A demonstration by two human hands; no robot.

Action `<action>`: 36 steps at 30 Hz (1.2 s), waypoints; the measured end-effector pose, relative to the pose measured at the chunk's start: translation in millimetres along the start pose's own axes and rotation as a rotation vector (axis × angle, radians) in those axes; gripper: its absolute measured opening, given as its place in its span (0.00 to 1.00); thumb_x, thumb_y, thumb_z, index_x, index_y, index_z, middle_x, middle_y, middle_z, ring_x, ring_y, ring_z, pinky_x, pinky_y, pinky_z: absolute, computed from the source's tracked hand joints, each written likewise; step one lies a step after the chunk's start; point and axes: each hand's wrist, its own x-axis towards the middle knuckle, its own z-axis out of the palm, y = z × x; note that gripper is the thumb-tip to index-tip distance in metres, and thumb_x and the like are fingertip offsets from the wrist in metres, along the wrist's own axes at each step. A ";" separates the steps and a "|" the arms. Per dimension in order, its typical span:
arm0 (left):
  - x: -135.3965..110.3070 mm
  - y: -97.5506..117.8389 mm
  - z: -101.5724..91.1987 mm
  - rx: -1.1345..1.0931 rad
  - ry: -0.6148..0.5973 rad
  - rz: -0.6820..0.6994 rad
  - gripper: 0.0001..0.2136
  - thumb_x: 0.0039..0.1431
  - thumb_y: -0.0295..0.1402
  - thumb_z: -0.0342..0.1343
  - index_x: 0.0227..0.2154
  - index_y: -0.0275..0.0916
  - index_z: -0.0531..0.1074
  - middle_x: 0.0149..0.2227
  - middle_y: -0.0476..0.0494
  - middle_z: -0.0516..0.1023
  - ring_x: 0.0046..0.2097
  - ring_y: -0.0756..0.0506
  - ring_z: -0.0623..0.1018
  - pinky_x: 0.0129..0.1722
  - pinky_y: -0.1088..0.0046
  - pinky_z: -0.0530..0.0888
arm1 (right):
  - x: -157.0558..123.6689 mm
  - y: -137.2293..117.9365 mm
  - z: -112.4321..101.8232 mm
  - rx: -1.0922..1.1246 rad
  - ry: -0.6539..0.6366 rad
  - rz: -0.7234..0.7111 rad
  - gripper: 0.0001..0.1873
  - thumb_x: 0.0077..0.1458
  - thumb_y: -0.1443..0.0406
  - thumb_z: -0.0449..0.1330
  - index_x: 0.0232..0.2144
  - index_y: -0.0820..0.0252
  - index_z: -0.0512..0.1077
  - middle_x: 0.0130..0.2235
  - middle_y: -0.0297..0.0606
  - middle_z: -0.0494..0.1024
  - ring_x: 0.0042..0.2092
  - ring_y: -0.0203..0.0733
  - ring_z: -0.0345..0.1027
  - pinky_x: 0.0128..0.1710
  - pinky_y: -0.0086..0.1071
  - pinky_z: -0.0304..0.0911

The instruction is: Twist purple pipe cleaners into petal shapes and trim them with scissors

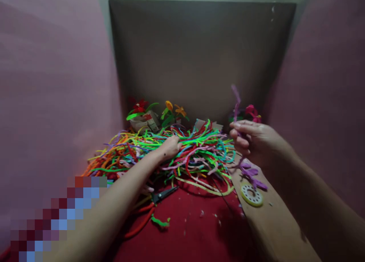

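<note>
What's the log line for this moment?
left hand: at pipe-cleaner pile | right hand: holding purple pipe cleaner | scissors: on red surface | yellow-edged spool: on brown board

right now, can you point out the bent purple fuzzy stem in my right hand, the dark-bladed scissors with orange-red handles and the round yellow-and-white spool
Purple fuzzy stem (pixel 236 107), head view: its length above the fingers.
Dark-bladed scissors (pixel 163 194), head view: the blades.
Yellow-and-white spool (pixel 253 204), head view: its near yellow rim.

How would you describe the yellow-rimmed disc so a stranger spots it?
Find the red surface, then the tan board along its right side. On that board, just below the purple fuzzy loops, lies the yellow-rimmed disc. Unlike its neighbours, it's round, with small holes circling its white face.
</note>
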 end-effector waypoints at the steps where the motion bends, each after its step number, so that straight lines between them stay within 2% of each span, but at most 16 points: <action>1: 0.6 -0.2 -1.8 -0.001 0.004 0.005 0.12 0.57 0.32 0.42 0.32 0.34 0.70 0.34 0.41 0.74 0.36 0.47 0.73 0.37 0.73 0.69 | -3.9 8.5 -18.3 -0.042 0.009 0.123 0.02 0.47 0.72 0.53 0.26 0.62 0.65 0.18 0.30 0.67 0.12 0.26 0.50 0.09 0.21 0.44; 4: 1.2 1.1 -2.9 -0.005 0.030 0.036 0.13 0.56 0.31 0.41 0.31 0.34 0.71 0.36 0.40 0.73 0.40 0.46 0.72 0.43 0.71 0.68 | -18.9 33.5 -70.2 -0.099 -0.017 0.431 0.03 0.48 0.70 0.53 0.23 0.64 0.64 0.17 0.34 0.68 0.14 0.29 0.57 0.11 0.22 0.52; 7: -0.3 6.4 -6.2 -0.004 0.078 0.046 0.13 0.55 0.29 0.42 0.32 0.34 0.72 0.43 0.39 0.71 0.46 0.45 0.70 0.48 0.70 0.65 | -34.4 53.6 -102.6 -0.190 0.092 0.496 0.03 0.46 0.73 0.51 0.24 0.64 0.64 0.15 0.35 0.68 0.14 0.32 0.59 0.11 0.23 0.54; 12: -14.9 29.3 -31.5 0.050 0.220 -0.014 0.13 0.53 0.30 0.45 0.37 0.36 0.72 0.55 0.37 0.62 0.51 0.36 0.66 0.47 0.55 0.64 | -43.9 70.3 -113.2 -0.143 0.125 0.421 0.05 0.45 0.75 0.52 0.24 0.63 0.63 0.16 0.35 0.69 0.14 0.32 0.60 0.12 0.23 0.55; 14: -27.5 45.0 -44.6 0.029 0.321 0.015 0.13 0.53 0.29 0.45 0.38 0.36 0.71 0.54 0.36 0.63 0.51 0.35 0.64 0.47 0.54 0.63 | -45.4 68.7 -111.7 -0.109 0.115 0.384 0.04 0.46 0.74 0.52 0.23 0.64 0.63 0.16 0.35 0.68 0.14 0.30 0.58 0.11 0.22 0.52; 16: -43.6 65.3 -54.7 -0.116 0.403 0.099 0.13 0.55 0.30 0.43 0.37 0.34 0.71 0.47 0.36 0.70 0.50 0.39 0.66 0.49 0.58 0.62 | -49.2 62.2 -108.6 -0.074 0.103 0.333 0.03 0.47 0.72 0.53 0.23 0.64 0.64 0.15 0.33 0.67 0.13 0.27 0.54 0.10 0.20 0.48; 17: -52.4 77.1 -57.8 -0.243 0.389 0.124 0.12 0.55 0.31 0.43 0.35 0.34 0.71 0.42 0.37 0.72 0.47 0.41 0.68 0.48 0.61 0.64 | -52.1 57.4 -105.9 -0.044 0.094 0.297 0.03 0.47 0.72 0.53 0.23 0.64 0.64 0.15 0.31 0.66 0.13 0.26 0.52 0.10 0.19 0.46; 18: -61.5 89.9 -59.5 -0.401 0.311 0.124 0.12 0.56 0.33 0.44 0.35 0.35 0.71 0.39 0.39 0.73 0.43 0.43 0.71 0.45 0.64 0.66 | -55.4 52.2 -102.2 0.002 0.080 0.258 0.03 0.48 0.71 0.54 0.23 0.64 0.64 0.15 0.29 0.64 0.13 0.24 0.49 0.10 0.19 0.44; 20: -79.2 117.2 -59.2 -0.771 0.030 0.083 0.12 0.56 0.37 0.45 0.34 0.36 0.70 0.32 0.44 0.75 0.35 0.46 0.73 0.37 0.68 0.69 | -62.0 41.8 -91.2 0.187 0.026 0.176 0.03 0.48 0.70 0.55 0.24 0.64 0.64 0.16 0.27 0.63 0.13 0.23 0.44 0.10 0.19 0.42; 22: -94.9 144.0 -56.1 -1.073 -0.217 0.085 0.13 0.55 0.39 0.48 0.38 0.36 0.69 0.35 0.44 0.76 0.36 0.46 0.74 0.36 0.70 0.69 | -66.7 34.8 -75.7 0.441 -0.034 0.158 0.03 0.49 0.70 0.55 0.25 0.64 0.64 0.14 0.23 0.57 0.13 0.23 0.39 0.10 0.19 0.40; 24: -107.6 166.1 -53.3 -1.275 -0.314 0.153 0.12 0.54 0.37 0.50 0.39 0.37 0.69 0.39 0.44 0.75 0.41 0.48 0.72 0.40 0.73 0.67 | -68.2 33.7 -57.7 0.582 -0.072 0.126 0.03 0.51 0.69 0.54 0.28 0.65 0.65 0.14 0.21 0.52 0.13 0.24 0.37 0.10 0.19 0.38; 26: -117.3 179.8 -52.3 -1.379 -0.392 0.208 0.10 0.55 0.37 0.49 0.35 0.36 0.70 0.36 0.45 0.75 0.38 0.50 0.72 0.38 0.75 0.67 | -67.2 37.8 -40.8 0.616 -0.059 0.089 0.04 0.54 0.69 0.51 0.29 0.65 0.65 0.13 0.21 0.51 0.13 0.25 0.36 0.09 0.20 0.38; 28: -124.7 184.0 -52.5 -1.388 -0.485 0.163 0.11 0.55 0.38 0.49 0.26 0.35 0.68 0.25 0.47 0.73 0.26 0.52 0.70 0.28 0.76 0.65 | -65.0 43.4 -28.4 0.613 -0.020 0.041 0.05 0.55 0.68 0.52 0.28 0.64 0.64 0.13 0.21 0.50 0.13 0.25 0.37 0.10 0.20 0.39; 30: -130.6 180.3 -52.6 -1.367 -0.531 0.043 0.12 0.53 0.38 0.50 0.22 0.35 0.66 0.16 0.52 0.66 0.18 0.55 0.62 0.19 0.78 0.58 | -62.0 46.4 -22.7 0.631 -0.001 0.038 0.07 0.56 0.67 0.51 0.26 0.62 0.62 0.13 0.22 0.52 0.13 0.25 0.39 0.10 0.20 0.40; 33: -138.9 167.7 -51.0 -1.404 -0.501 -0.120 0.11 0.51 0.39 0.52 0.23 0.34 0.67 0.12 0.58 0.54 0.16 0.57 0.51 0.16 0.79 0.48 | -55.5 43.1 -24.4 0.726 0.056 0.091 0.11 0.59 0.68 0.47 0.24 0.61 0.59 0.13 0.22 0.52 0.13 0.25 0.40 0.11 0.20 0.40; 36: -146.5 155.6 -47.8 -1.454 -0.472 -0.182 0.13 0.50 0.41 0.53 0.24 0.34 0.69 0.12 0.60 0.49 0.17 0.57 0.47 0.17 0.77 0.45 | -47.9 37.0 -29.1 0.792 0.144 0.115 0.11 0.60 0.70 0.44 0.26 0.61 0.59 0.12 0.20 0.49 0.12 0.26 0.37 0.11 0.21 0.37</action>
